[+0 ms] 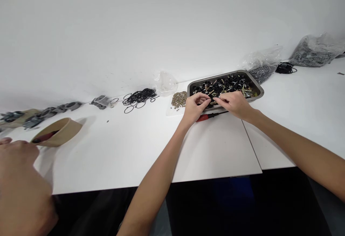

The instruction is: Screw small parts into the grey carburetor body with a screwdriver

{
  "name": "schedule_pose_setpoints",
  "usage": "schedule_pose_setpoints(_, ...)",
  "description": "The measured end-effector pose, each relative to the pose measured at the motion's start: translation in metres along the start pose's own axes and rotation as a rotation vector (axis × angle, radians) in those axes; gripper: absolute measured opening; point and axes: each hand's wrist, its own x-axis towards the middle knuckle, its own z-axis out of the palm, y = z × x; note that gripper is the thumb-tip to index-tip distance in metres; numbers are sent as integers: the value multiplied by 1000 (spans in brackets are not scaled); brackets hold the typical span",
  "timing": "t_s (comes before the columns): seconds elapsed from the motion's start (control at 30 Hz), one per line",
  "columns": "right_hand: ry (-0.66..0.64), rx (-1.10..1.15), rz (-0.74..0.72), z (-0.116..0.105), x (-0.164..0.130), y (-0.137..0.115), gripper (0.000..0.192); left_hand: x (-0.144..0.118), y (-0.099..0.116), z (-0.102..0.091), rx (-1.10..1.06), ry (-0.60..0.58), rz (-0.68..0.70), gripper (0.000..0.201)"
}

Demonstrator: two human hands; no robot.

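Left hand: our left hand point(195, 105) sits just right of the frame's centre, at the near rim of the metal tray point(256, 85); its fingers are curled and pinched on a small black part point(212, 100).
Right hand: our right hand point(234, 103) meets the left from the right, fingertips drawn together on the same small black part, so both hands grip it between them.
Small black part: it is held at the tray's near edge, between the two sets of fingertips; we cannot tell its exact shape.
Tray: right of centre on the white table point(129, 146), filled with a heap of black and brass parts point(225, 84).
Red-handled tool point(208, 116): lies on the table just below our hands.
Brass bits point(179, 99): a small pile just left of the tray.
Black rubber rings point(138, 97): a loose pile further left.
Plastic bags point(315, 50): in the upper right, holding dark parts.
Another person's hand point(18, 178): lower left corner, near a tan cup point(58, 132) lying on its side.
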Motion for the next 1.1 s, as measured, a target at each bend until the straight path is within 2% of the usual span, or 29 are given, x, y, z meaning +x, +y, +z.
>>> schedule_pose_setpoints(0.27, -9, 130, 133, -5, 1, -8, 53, -1, 1, 1, 10, 5, -24, 7)
schedule_pose_setpoints(0.4, -8, 180, 191, -6, 4, -12, 53, -2, 2, 1, 14, 3, -19, 11)
schedule_pose_setpoints(0.5, 0, 209, 227, -7, 6, -14, 55, -2, 4, 1, 32, -14, -5, 14)
schedule_pose_setpoints(0.73, 39, 284, 274, -9, 5, -14, 56, -3, 5, 1, 31, -17, -12, 6)
schedule_pose_setpoints(1.1, 42, 369, 232, -11, 6, -8, 29, 0, 0, 0, -8, 26, 7, 5)
